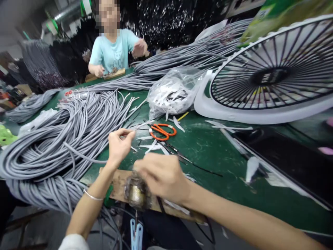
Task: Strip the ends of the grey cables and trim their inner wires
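My left hand [119, 146] is raised over the table with thumb and fingers pinched. A single grey cable [85, 156] runs from the large coil to that wrist and seems to pass into the pinch; a thin pale strand shows at the fingertips. Close by on the right, my right hand [162, 177] is closed, blurred, with its fingers curled down; whatever lies inside is hidden. Just below its fingertips sits a small metal device with a brassy body [137, 196], fixed on a wooden board [118, 178]. Blue-handled pliers or a clip [136, 234] hang beneath it.
Thick bundles of grey cable [85, 121] fill the left. Orange-handled scissors [162, 132], white strips [153, 146] and a clear bag of white pieces [171, 93] lie ahead. A fan [204, 100] and a black flat panel [283, 156] occupy the right. A co-worker [114, 52] sits opposite.
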